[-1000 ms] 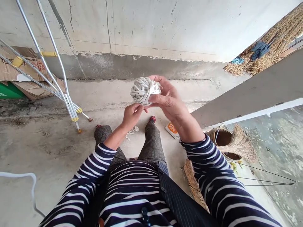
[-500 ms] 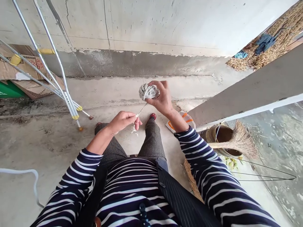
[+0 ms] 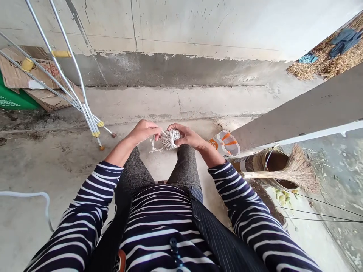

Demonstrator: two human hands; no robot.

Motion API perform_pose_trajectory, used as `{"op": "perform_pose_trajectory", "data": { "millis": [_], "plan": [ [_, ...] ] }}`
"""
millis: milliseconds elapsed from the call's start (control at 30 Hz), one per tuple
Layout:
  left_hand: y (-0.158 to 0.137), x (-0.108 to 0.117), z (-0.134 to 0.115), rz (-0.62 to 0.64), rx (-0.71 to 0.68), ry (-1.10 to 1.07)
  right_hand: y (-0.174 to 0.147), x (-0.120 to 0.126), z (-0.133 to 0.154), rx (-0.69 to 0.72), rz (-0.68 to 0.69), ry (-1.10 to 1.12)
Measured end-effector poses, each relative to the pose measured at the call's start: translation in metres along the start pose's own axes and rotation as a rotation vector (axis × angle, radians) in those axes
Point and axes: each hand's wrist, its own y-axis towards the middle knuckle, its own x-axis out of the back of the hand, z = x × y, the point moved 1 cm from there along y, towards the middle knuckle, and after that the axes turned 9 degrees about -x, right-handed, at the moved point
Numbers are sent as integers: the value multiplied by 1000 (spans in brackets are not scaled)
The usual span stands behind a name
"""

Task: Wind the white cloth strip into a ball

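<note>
A wound bundle of whitish cord is held in front of my knees. My right hand grips the bundle from its right side, thumb below and fingers over the top. At the bundle's left edge, my left hand is closed in a pinch on the cord's end. A frayed, curly tail of the cord dangles below the left fingers. The exact spot where the left fingertips meet the cord is partly hidden.
Crutches lean by cardboard boxes at the left. On the right stand a white and orange bucket, a brown bucket with a straw broom across it, and a pillar. A wall rises ahead.
My right hand has lowered the cord bundle toward my knees. My left hand has moved up and right against it, so the stretched cord between the hands no longer shows.
</note>
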Motion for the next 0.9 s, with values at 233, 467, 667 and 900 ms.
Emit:
{"op": "perform_pose_trajectory", "data": {
  "millis": [233,467,667,900],
  "plan": [
    [1,-14,17,-32,-15,84,-17,-21,-19,-170,75,470],
    [6,-16,22,19,-33,70,-17,-30,-19,-134,-126,378],
    [1,-18,59,-2,-32,77,-42,-23,-5,-121,-116,576],
    [-6,-36,124,-194,93,26,-75,-28,23,51,-126,678]
  ]
}}
